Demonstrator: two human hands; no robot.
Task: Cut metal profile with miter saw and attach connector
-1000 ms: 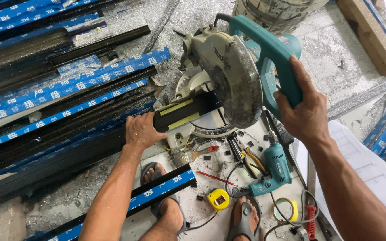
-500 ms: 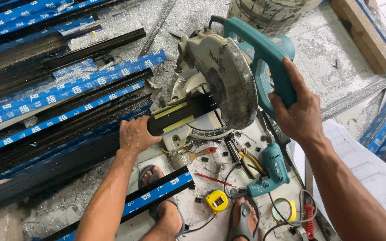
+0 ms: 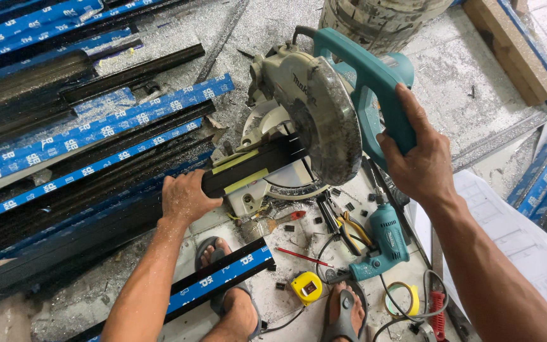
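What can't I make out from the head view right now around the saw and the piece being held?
- Saw blade teeth and the cut point on the black profile: hidden by the blade guard of the miter saw.
- Trigger: covered by the right hand on the teal handle.
- Profile's left end: under the left hand.
- Drum behind the saw: cut off by the top edge.
- Tape measure face: too small to read.

The dusty concrete floor (image 3: 267,25) carries a mitre saw (image 3: 305,126). Left of the saw lie long black profiles with blue tape (image 3: 90,136). Just below the saw lie a teal drill (image 3: 384,244), a yellow tape measure (image 3: 306,287), pliers (image 3: 348,229) and what may be paper drawings (image 3: 520,247).
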